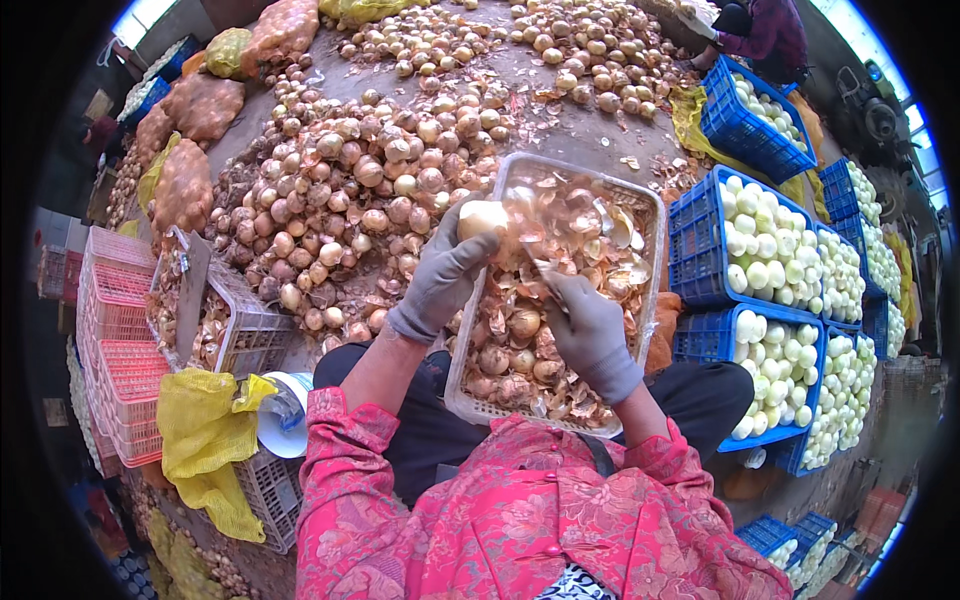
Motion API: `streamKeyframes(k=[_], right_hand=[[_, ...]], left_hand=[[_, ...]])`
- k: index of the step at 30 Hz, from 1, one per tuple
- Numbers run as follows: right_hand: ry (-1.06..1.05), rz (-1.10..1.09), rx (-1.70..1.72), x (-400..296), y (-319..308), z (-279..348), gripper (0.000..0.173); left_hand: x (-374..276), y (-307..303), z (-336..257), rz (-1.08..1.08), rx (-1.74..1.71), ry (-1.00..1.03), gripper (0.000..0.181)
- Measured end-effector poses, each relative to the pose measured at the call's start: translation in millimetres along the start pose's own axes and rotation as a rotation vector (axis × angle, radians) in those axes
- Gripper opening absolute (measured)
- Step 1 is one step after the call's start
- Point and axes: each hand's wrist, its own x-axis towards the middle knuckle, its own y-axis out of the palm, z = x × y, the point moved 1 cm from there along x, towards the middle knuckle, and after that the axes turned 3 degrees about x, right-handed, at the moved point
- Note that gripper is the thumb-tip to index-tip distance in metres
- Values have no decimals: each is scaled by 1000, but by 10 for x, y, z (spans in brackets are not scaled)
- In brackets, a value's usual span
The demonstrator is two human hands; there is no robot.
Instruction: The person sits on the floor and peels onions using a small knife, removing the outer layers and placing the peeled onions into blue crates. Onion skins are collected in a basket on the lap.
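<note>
In a grey glove, my left hand (450,262) holds a partly peeled onion (482,217) over the left side of a white plastic crate (459,375). My right hand (589,330), gloved too, grips a knife (546,271) whose blade points up and left towards the onion; motion blurs the area between them. Below both hands the crate rests at my lap, filled with loose onion skins (630,274) and several unpeeled onions (523,324). The knife's handle is mostly hidden in my fist.
A large heap of unpeeled onions (367,172) spreads ahead and left. Blue crates (697,262) of peeled onions are stacked at my right. Pink crates (127,322), a yellow mesh bag (206,442) and a white bucket (285,431) stand left. Another person (761,37) sits far right.
</note>
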Motion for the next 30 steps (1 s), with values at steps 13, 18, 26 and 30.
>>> streamKeyframes(k=[13, 18, 26, 30], right_hand=[[-92, 4, -349, 169, 63, 47, 27], [-28, 22, -509, 170, 166, -7, 19], [539, 125, 190, 161, 115, -310, 23], [185, 126, 42, 102, -41, -135, 25]], left_hand=[[-18, 111, -24, -70, 326, -28, 66], [-19, 89, 21, -136, 379, -78, 65], [-72, 138, 56, -130, 400, -100, 57], [-59, 152, 36, -142, 412, -127, 57]])
